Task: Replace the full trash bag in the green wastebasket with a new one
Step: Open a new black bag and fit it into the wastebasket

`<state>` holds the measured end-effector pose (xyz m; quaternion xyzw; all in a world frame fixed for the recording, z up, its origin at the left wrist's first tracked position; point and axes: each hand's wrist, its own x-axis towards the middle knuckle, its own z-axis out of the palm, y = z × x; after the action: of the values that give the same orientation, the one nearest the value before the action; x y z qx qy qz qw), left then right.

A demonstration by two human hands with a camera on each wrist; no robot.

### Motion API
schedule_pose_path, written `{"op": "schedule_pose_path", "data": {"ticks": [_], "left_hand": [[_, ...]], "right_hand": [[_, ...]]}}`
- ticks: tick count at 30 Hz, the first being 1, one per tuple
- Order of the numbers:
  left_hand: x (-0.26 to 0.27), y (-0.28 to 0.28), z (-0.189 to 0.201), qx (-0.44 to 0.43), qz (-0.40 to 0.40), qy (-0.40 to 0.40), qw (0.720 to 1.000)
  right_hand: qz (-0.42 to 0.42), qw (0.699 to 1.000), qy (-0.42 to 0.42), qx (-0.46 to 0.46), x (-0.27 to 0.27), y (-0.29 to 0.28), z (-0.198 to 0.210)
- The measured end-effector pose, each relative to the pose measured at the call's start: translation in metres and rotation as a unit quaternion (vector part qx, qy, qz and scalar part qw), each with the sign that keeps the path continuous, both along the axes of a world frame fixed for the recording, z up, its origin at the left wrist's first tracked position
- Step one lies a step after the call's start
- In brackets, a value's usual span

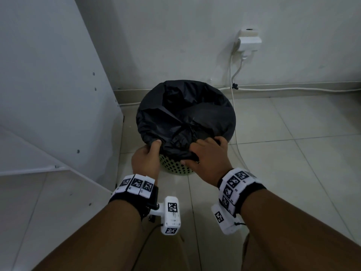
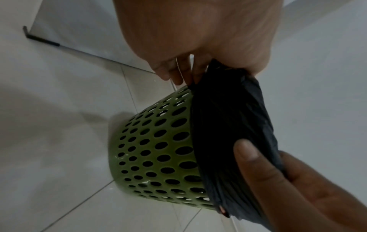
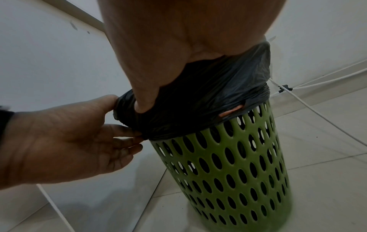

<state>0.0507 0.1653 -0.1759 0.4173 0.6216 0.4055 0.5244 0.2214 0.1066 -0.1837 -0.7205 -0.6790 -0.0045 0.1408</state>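
Note:
A green perforated wastebasket (image 1: 175, 167) (image 2: 155, 149) (image 3: 228, 164) stands on the tiled floor by the wall. A black trash bag (image 1: 185, 114) (image 2: 228, 117) (image 3: 208, 94) lines it, its edge folded down over the rim. My left hand (image 1: 149, 150) (image 2: 188, 73) (image 3: 79, 138) pinches the bag's folded edge at the near left of the rim, thumb on top. My right hand (image 1: 207, 155) (image 2: 278, 180) (image 3: 158, 70) grips the bunched edge at the near right, fingers curled over the rim. A short orange strip (image 3: 230, 112) shows at the bag's hem.
A white cabinet panel (image 1: 48, 94) stands close on the left of the basket. A wall socket with a plug (image 1: 248, 42) sits above, and its white cable (image 1: 235, 122) runs down and across the floor just right of the basket. Open tiles lie to the right.

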Motion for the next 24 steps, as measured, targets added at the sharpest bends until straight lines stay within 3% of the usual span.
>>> {"op": "schedule_pose_path", "data": {"ticks": [10, 15, 24], "left_hand": [[0.001, 0.005, -0.005, -0.013, 0.011, -0.023, 1.000], [0.007, 0.005, -0.010, -0.019, 0.102, -0.113, 0.988], [0.005, 0.011, -0.021, 0.019, 0.067, -0.034, 0.997]], "right_hand": [[-0.009, 1.000, 0.003, 0.002, -0.003, 0.001, 0.000], [-0.008, 1.000, -0.005, 0.004, -0.001, 0.001, -0.002], [-0.006, 1.000, -0.004, 0.000, -0.002, 0.001, -0.001]]}}
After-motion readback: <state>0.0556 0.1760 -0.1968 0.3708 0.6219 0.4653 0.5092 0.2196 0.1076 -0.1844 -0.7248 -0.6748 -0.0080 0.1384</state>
